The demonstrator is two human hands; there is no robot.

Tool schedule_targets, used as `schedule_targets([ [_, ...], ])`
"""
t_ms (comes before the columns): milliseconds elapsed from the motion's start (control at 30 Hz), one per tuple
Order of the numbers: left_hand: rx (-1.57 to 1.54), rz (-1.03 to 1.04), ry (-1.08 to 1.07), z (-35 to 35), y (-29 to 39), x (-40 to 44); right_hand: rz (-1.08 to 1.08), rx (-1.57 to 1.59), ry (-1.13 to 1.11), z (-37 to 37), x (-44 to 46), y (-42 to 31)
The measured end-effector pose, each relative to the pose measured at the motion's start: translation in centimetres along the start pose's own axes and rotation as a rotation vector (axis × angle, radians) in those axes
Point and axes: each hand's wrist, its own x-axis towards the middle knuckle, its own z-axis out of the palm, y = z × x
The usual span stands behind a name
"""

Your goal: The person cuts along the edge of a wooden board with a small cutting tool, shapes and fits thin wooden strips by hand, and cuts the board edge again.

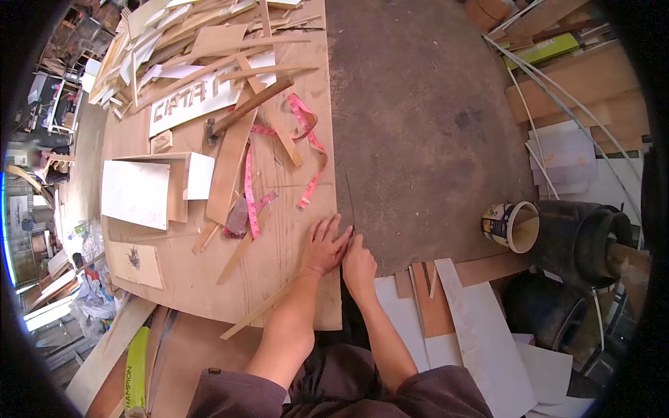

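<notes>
My left hand (325, 246) lies on the plywood table (279, 279) near its right edge, fingers spread. Just past that edge, my right hand (359, 268) is closed, its fingertips close to my left thumb. A thin dark thing rises from between the hands, too small to make out. Up and to the left, a pink measuring tape (249, 188) lies in loops among wooden strips. A hammer (247, 108) rests on the strips, its head at the left. Beside the tape is a dark reddish piece (237, 217).
Wood offcuts (202, 42) are heaped at the table's far end. A white-faced box (136, 194) and a small board (134, 265) stand at the left. On the right are a bucket (524, 227), a black container (578, 237) and stacked panels (481, 334). A person (52, 164) is far left.
</notes>
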Motion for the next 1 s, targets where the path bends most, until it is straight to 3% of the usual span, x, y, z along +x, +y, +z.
schedule_targets([
  [67,0.014,0.001,-0.021,0.1,-0.3,0.2,-0.046,0.021,0.056,0.2,-0.1,-0.1],
  [233,0.007,-0.03,-0.03,0.0,0.2,-0.1,0.096,-0.05,-0.105,-1.7,-4.8,-0.4],
  [367,0.085,-0.004,-0.043,-0.6,0.1,0.1,-0.049,0.029,0.055,0.3,1.4,-0.4],
  [433,0.071,0.001,-0.017,-0.4,-0.3,0.3,-0.061,0.042,0.106,-0.5,-0.6,-1.2],
  [533,0.029,-0.026,-0.012,-0.5,0.3,0.3,0.077,-0.026,-0.076,-1.7,-5.4,-0.7],
  [700,0.069,0.0,0.014,0.3,-0.1,-0.2,-0.048,0.035,0.051,-0.6,0.2,-0.5],
  [900,0.035,-0.054,-0.066,-0.1,0.4,-0.2,0.121,-0.057,-0.122,-0.9,-5.1,0.3],
  [1000,0.042,-0.014,0.006,-0.1,0.0,0.3,-0.032,0.037,0.077,0.3,1.4,-0.4],
])
